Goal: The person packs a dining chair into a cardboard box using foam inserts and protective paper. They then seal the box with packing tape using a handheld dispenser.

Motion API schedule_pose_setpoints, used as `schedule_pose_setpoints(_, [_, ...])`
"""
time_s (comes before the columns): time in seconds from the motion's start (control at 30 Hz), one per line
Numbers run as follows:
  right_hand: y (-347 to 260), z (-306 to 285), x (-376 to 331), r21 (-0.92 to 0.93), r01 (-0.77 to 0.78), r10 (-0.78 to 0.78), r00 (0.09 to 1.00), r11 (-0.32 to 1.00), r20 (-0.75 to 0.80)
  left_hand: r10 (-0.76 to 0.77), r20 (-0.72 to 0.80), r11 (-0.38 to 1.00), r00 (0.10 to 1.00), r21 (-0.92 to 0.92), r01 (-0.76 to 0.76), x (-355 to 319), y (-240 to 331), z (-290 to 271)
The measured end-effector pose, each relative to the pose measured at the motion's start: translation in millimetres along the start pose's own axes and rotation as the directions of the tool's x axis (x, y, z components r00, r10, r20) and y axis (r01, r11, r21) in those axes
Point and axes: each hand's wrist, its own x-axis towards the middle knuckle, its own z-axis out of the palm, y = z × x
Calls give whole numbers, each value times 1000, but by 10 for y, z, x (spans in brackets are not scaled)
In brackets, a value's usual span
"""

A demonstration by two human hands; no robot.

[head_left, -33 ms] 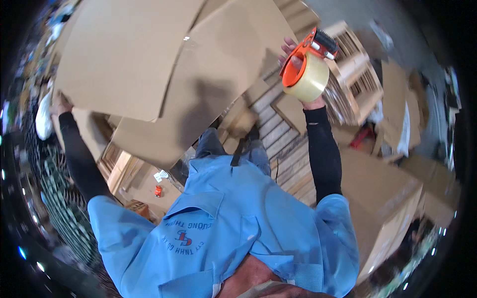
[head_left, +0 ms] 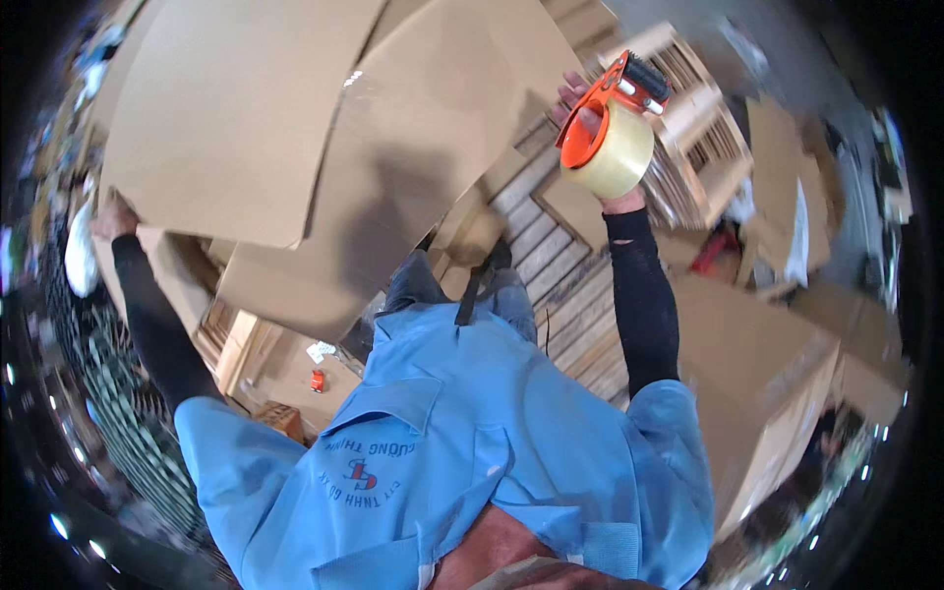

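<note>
Two hands busy: left hand [head_left: 110, 218] grips the edge of the large cardboard box [head_left: 295, 128], right hand [head_left: 588, 108] fingers closed around the orange tape dispenser [head_left: 612, 133] just beside its flap; steady box, align tape squarely.

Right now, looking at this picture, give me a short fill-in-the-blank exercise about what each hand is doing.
1. The right hand holds an orange tape dispenser loaded with a roll of clear ______.
2. The left hand grips the edge of a large brown ______ box.
3. The person's shirt is light ______.
4. Under the person's legs lies a wooden pallet made of ______.

Missing words: tape; cardboard; blue; slats
</note>
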Motion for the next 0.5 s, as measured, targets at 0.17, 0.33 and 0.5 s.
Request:
schedule_pose_setpoints(0.17, [11,-401,-656,-203,-22,-57,926,979,-374,764,253,565,593,179,-805,-569,280,861])
schedule_pose_setpoints(0.33, [362,-385,-1674,136,155,-7,683,979,-731,828,504,456,247,-349,-818,-1808,906,1018])
schedule_pose_setpoints(0.5, [857,-111,-2529,251,182,105,573,951,-813,835,525,424,164,-424,-800,-1719,731,1124])
